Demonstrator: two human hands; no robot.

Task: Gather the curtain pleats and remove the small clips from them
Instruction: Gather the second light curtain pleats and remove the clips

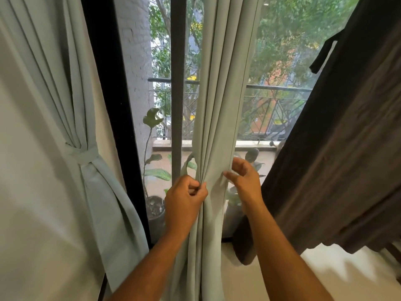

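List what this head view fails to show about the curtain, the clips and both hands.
- Clips: none can be made out; the middle curtain folds may hide them.
- Left hand: what its curled fingers pinch besides fabric is hidden.
- Right hand: palm side faces away.
- Curtain top and hem: cut off by the frame edges.

Pale green fabric curtain [217,105] is hung vertically at centre of window, bunched into several narrow lengthwise pleats [205,135]. Folds are drawn tightest approx. mid-height, then fall loosely below. No clip can be made out on it.
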